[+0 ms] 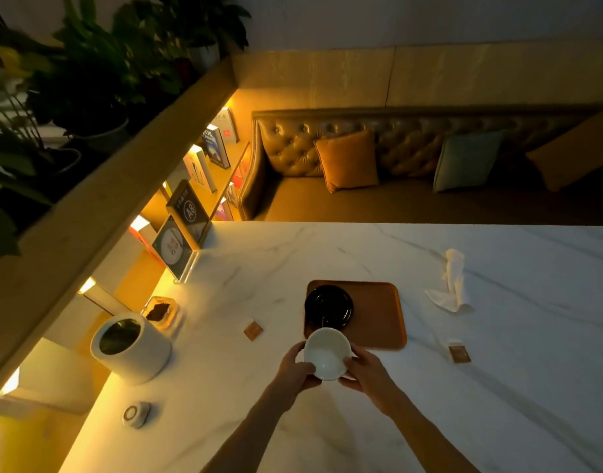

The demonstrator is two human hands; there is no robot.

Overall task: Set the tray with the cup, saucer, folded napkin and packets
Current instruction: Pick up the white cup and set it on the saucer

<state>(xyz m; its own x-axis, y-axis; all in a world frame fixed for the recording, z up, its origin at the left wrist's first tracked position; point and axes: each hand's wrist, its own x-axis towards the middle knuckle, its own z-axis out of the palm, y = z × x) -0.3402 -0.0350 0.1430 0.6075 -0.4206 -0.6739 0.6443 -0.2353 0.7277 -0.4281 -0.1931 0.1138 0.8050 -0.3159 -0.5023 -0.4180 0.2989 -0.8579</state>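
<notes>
A white cup (325, 353) is held between both hands just in front of the brown tray (378, 315). My left hand (295, 370) grips its left side and my right hand (364, 368) its right side. A black saucer (328, 307) lies on the tray's left part, directly beyond the cup. A crumpled white napkin (451, 281) rests on the marble table to the right of the tray. One brown packet (253, 330) lies left of the tray, and another packet (459, 353) lies to its right.
A white cylindrical container (131, 346) stands at the table's left edge, with a small dish of dark bits (160, 312) behind it and a small round device (136, 414) in front. Upright sign holders (177, 247) stand at the far left corner. A tufted sofa (412, 165) lies beyond the table.
</notes>
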